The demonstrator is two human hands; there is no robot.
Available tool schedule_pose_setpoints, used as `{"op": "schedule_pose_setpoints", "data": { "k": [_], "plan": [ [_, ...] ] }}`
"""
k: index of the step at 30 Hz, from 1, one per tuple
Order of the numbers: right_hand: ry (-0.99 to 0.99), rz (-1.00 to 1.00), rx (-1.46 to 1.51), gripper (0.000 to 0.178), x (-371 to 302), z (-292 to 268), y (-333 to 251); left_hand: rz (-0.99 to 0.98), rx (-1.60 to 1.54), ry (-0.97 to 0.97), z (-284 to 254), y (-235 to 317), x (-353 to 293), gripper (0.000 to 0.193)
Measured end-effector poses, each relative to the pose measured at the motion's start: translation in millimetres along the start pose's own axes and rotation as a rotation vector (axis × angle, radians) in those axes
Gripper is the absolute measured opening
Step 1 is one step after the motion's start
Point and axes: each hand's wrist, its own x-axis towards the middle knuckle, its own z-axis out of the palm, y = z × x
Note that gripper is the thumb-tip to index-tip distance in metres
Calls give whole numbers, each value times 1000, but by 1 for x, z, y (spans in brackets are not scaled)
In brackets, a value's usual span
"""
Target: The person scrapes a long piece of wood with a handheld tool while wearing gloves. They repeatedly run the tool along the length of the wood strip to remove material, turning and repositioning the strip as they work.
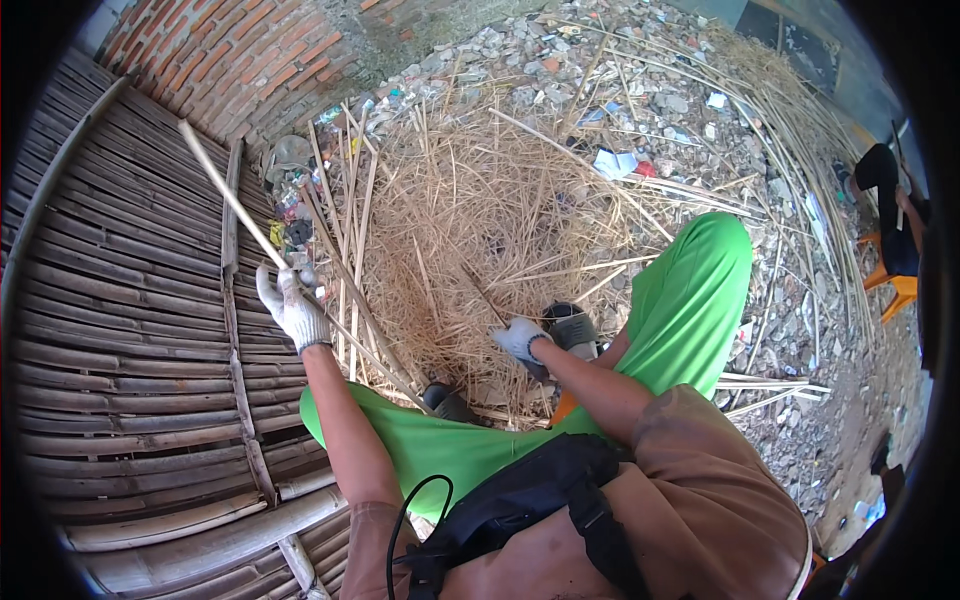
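Note:
My left hand (298, 312), in a white glove, is raised at the left beside the bamboo panel. It is closed round a pale bamboo strip (228, 192) that slants up and away to the far left. One finger stands partly off the strip. Low between my knees is my right hand (522, 340), also gloved. It grips what looks like a knife (484, 294), whose narrow dark blade points away and to the left over the shavings; its handle is hidden in the glove. Thin curled bamboo shavings (450, 210) lie heaped in front of my feet.
A slatted bamboo panel (130, 350) fills the left side, below a brick wall (230, 50). Long bamboo strips (350, 240) lean by the heap, and more (790, 150) lie at the far right. Rubble (690, 100) covers the ground. Another person sits on an orange stool (895, 290) at right.

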Motion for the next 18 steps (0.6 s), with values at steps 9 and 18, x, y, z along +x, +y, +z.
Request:
{"op": "schedule_pose_setpoints", "data": {
  "k": [9, 18],
  "plan": [
    [-109, 74, 135, 73, -11, -20, -4, -154, -369, -42, 3, -29, 34, 36],
    [-70, 60, 36, 63, -2, -18, 2, -205, -462, -54, 12, -17, 34, 47]
  ]
}}
